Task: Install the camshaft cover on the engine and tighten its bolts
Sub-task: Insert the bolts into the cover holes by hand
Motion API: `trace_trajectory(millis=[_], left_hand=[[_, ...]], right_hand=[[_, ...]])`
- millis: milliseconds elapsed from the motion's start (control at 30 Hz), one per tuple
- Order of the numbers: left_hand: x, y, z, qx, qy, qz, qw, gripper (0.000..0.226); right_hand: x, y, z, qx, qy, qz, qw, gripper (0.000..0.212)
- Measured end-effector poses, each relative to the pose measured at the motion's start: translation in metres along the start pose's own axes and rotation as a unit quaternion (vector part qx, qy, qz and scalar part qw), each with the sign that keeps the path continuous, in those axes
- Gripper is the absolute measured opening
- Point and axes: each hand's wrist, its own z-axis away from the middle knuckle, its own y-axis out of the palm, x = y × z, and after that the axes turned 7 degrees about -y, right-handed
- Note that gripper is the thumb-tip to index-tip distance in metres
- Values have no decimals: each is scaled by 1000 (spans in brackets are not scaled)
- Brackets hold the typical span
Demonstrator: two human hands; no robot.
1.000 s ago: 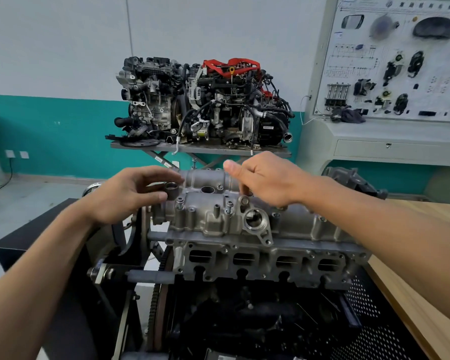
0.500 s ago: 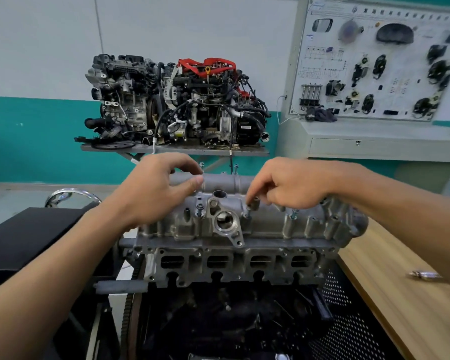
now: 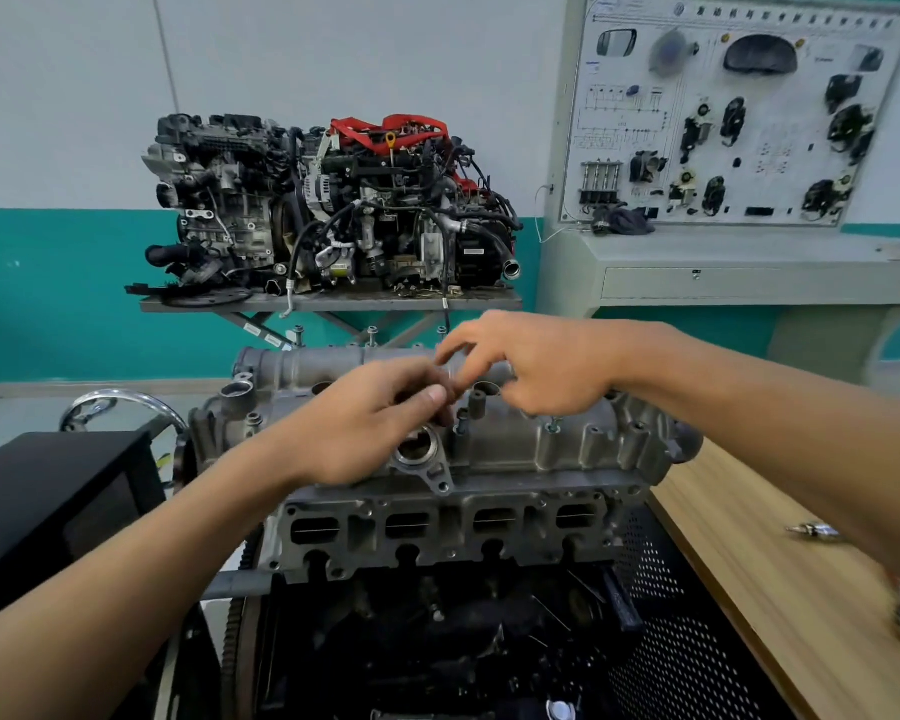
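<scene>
Grey cast-aluminium camshaft cover (image 3: 515,449) sits on top of the dark engine block (image 3: 437,641), directly above a row of four rectangular ports. Small steel bolts (image 3: 371,333) stand upright along its far edge.

Both hands meet over the middle of the cover. The left hand (image 3: 365,433) reaches in from the lower left, fingers curled with the thumb laid against them, just above a round flanged opening (image 3: 418,449) in the cover's near side. The right hand (image 3: 536,366) comes in from the right, its forefinger and thumb bent toward the left fingertips. The fingertips of the two hands are touching or nearly so, and blur there hides whether either hand pinches anything.

To the right lies a light wooden counter (image 3: 801,615) with a small shiny metal tool (image 3: 814,530) on it. A black box (image 3: 48,491) stands at the left. Behind, a second engine with red hoses (image 3: 333,210) rests on a grey metal stand (image 3: 333,302), beside a white training board (image 3: 723,122) hung with car parts.
</scene>
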Motion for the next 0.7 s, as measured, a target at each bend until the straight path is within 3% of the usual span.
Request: trace_trajectory(millis=[100,167,267,400,700], left_hand=[[5,3,0,-31,-36,50,998,9],[5,2,-5,-59,-69,70,993,7],[1,-3,-16,-99,-129,174,971,17],[4,-9,-22,-110,-161,266,944,25],[16,-13,-20,-93,-162,264,946,27]], right_hand=[[-4,2,3,-19,18,-21,999,60],[-4,3,2,-50,3,-50,997,49],[0,6,-2,-29,-35,-32,998,21],[-6,6,-5,-58,-20,-27,998,20],[-6,12,-18,-19,-63,0,998,18]])
